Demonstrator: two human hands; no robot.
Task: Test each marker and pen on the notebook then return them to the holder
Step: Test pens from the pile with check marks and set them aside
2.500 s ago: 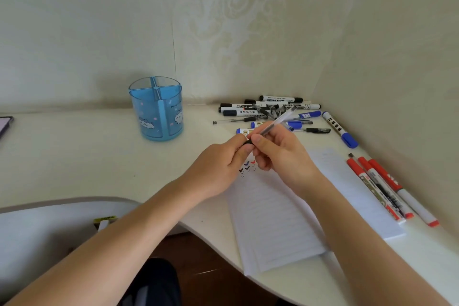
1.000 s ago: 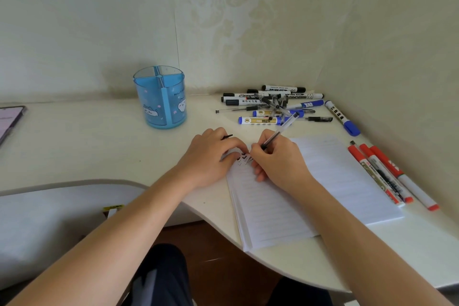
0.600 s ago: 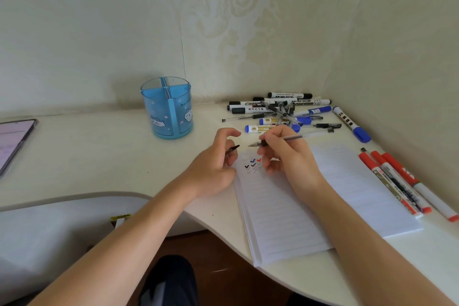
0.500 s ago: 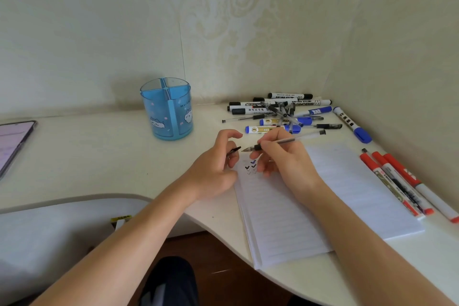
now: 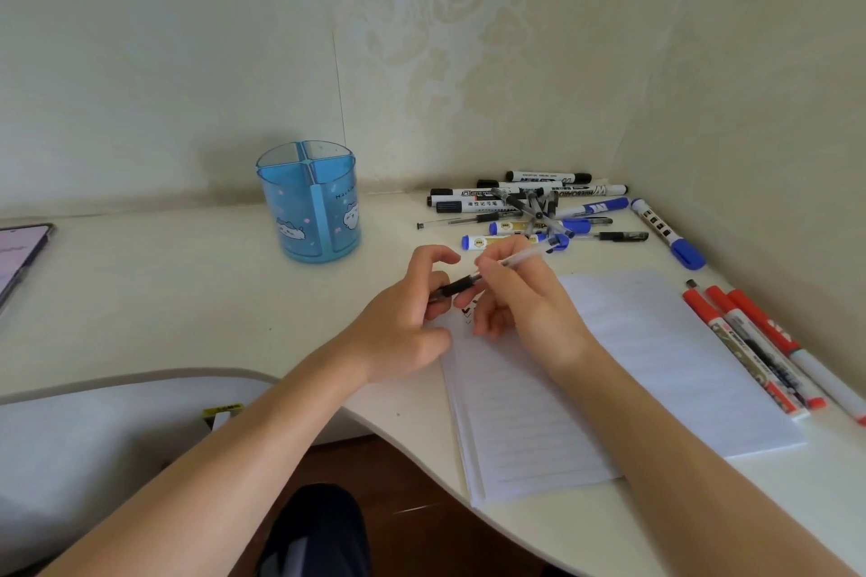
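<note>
My right hand (image 5: 520, 305) pinches a clear-barrelled pen (image 5: 527, 254) above the top left corner of the open lined notebook (image 5: 632, 365). The pen's tip end points left and meets a black cap (image 5: 452, 288), which my left hand (image 5: 403, 319) grips. Small check marks (image 5: 467, 310) show on the page between my hands. The blue divided holder (image 5: 309, 201) stands empty behind and to the left. A pile of markers and pens (image 5: 529, 206) lies at the back of the desk.
Three red markers (image 5: 759, 351) lie along the notebook's right side, and a blue-capped marker (image 5: 665, 232) lies near the right wall. A phone (image 5: 18, 258) is at the far left edge. The desk's curved front edge (image 5: 412, 445) runs under my forearms.
My right hand lifted the pen off the page after marking it and turned the tip to the left. My left hand brought the black cap up to the pen's tip.
</note>
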